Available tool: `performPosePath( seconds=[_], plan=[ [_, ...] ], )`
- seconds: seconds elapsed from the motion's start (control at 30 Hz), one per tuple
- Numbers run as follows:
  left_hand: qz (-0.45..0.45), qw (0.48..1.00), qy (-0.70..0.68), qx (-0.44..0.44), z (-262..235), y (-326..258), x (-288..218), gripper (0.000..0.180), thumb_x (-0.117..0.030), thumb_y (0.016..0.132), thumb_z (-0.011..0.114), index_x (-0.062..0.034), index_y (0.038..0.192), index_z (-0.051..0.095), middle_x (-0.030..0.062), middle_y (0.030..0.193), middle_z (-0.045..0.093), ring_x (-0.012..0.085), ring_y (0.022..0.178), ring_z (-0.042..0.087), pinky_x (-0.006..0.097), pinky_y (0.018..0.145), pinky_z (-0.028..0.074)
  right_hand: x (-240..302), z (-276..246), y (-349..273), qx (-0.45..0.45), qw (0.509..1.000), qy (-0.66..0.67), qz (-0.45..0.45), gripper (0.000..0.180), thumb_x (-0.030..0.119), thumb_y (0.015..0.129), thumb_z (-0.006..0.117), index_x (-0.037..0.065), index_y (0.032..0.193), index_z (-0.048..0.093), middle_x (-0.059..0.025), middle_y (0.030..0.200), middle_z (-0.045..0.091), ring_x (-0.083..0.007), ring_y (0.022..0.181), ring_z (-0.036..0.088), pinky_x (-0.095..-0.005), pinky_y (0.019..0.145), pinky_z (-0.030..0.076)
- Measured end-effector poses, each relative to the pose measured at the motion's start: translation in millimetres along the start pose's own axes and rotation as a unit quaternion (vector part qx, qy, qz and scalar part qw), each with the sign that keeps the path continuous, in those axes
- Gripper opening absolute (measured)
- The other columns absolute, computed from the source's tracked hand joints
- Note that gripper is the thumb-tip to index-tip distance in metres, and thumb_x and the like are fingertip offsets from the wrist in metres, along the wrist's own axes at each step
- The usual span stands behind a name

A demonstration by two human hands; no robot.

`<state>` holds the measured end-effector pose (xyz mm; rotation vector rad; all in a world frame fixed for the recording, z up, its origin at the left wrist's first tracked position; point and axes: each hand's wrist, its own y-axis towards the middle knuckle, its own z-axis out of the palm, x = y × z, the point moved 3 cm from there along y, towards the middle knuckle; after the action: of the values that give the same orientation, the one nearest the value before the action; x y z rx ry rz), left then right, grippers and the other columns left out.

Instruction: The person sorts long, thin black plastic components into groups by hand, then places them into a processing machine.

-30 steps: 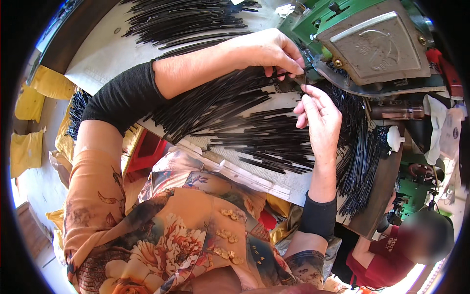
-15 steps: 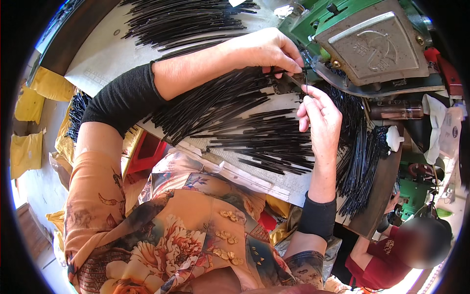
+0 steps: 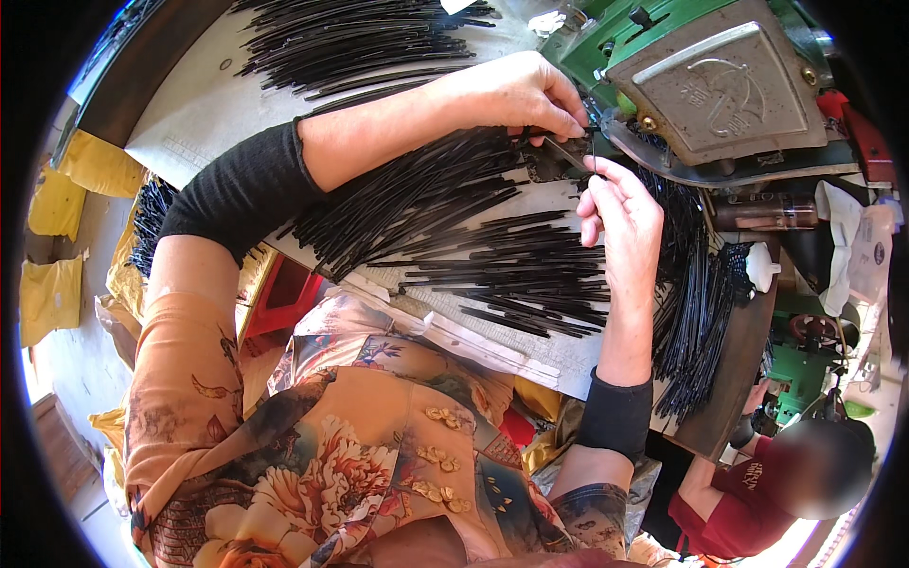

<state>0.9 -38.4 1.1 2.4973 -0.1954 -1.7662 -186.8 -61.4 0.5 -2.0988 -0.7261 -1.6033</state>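
Note:
Beside the green machine (image 3: pixel 724 99), my left hand (image 3: pixel 540 99) reaches in from the left, thumb and fingers pinched on a thin black rod whose dark end shows just past the fingertips. My right hand (image 3: pixel 620 213) is just below, its thumb and index finger closed on a thin, wire-like rod (image 3: pixel 594 149) standing up toward the machine's small working part. Its other fingers are loosely curled. A flat metal strip (image 3: pixel 563 151) lies between the two hands. Under my left forearm spreads a pile of thin black rods (image 3: pixel 407 199), and another pile (image 3: pixel 511 270) lies nearer me.
More black rods (image 3: pixel 350 43) lie on the far side of the pale tabletop (image 3: pixel 189 114). A dense bundle (image 3: pixel 696 322) hangs at the right by the wooden edge (image 3: pixel 729 388). A co-worker in a red shirt (image 3: pixel 739 502) is at lower right. A red stool (image 3: pixel 279 298) stands below the table.
My right hand has shifted slightly upward and to the right, its fingertips nearer the machine. The flat metal strip shows more clearly between the hands. My left hand has barely moved.

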Motion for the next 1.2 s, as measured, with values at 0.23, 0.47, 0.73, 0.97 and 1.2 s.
performPosePath(
  seconds=[0.23, 0.47, 0.73, 0.97, 1.2],
  plan=[
    [0.002, 1.0, -0.02, 0.013, -1, 1, 4, 0.024, -0.019, 0.08, 0.064, -0.0006, 0.097, 0.066, 0.0029, 0.069, 0.063, 0.0059, 0.048, 0.052, 0.019, 0.04, 0.039, -2, 1, 0, -0.001, 1.0, 0.013, 0.019, 0.025, 0.005, 0.088, 0.05, -0.005, 0.11, 0.055, -0.0046, 0.064, 0.056, -0.0057, 0.045, 0.047, -0.0178, 0.041, 0.037],
    [-0.04, 0.998, -0.045, 0.03, -3, 1, 3, 0.026, -0.021, 0.08, 0.064, 0.0017, 0.093, 0.065, 0.0035, 0.065, 0.061, 0.0061, 0.043, 0.049, 0.019, 0.037, 0.035, -2, 0, 1, 0.001, 0.999, 0.027, 0.031, 0.025, 0.006, 0.088, 0.051, -0.005, 0.11, 0.055, -0.0046, 0.064, 0.055, -0.0061, 0.045, 0.047, -0.0178, 0.04, 0.037],
    [-0.104, 0.988, -0.109, 0.034, 0, -3, 3, 0.026, -0.021, 0.079, 0.064, 0.0031, 0.087, 0.065, 0.003, 0.06, 0.057, 0.0059, 0.038, 0.043, 0.02, 0.035, 0.031, -7, 1, 2, 0.002, 0.989, 0.134, 0.058, 0.028, 0.007, 0.087, 0.052, -0.006, 0.112, 0.053, -0.0059, 0.065, 0.056, -0.0091, 0.045, 0.049, -0.0195, 0.04, 0.039],
    [-0.084, 0.991, -0.078, 0.065, 10, -16, -19, 0.026, -0.024, 0.08, 0.061, 0.0019, 0.084, 0.065, 0.0038, 0.061, 0.059, 0.007, 0.038, 0.045, 0.022, 0.036, 0.034, -20, -17, 5, -0.066, 0.92, 0.385, 0.019, 0.029, 0.011, 0.088, 0.051, -0.003, 0.114, 0.051, -0.0052, 0.075, 0.054, -0.0113, 0.059, 0.052, -0.0233, 0.054, 0.045],
    [-0.03, 0.991, -0.027, 0.126, 17, -22, -22, 0.028, -0.025, 0.084, 0.057, 0.0015, 0.088, 0.065, 0.0057, 0.068, 0.064, 0.0102, 0.05, 0.059, 0.023, 0.044, 0.046, -34, -16, 5, -0.036, 0.942, 0.328, 0.056, 0.023, 0.018, 0.091, 0.05, -0.001, 0.103, 0.055, -0.007, 0.086, 0.059, -0.0116, 0.073, 0.058, -0.0232, 0.055, 0.049]
  ],
)
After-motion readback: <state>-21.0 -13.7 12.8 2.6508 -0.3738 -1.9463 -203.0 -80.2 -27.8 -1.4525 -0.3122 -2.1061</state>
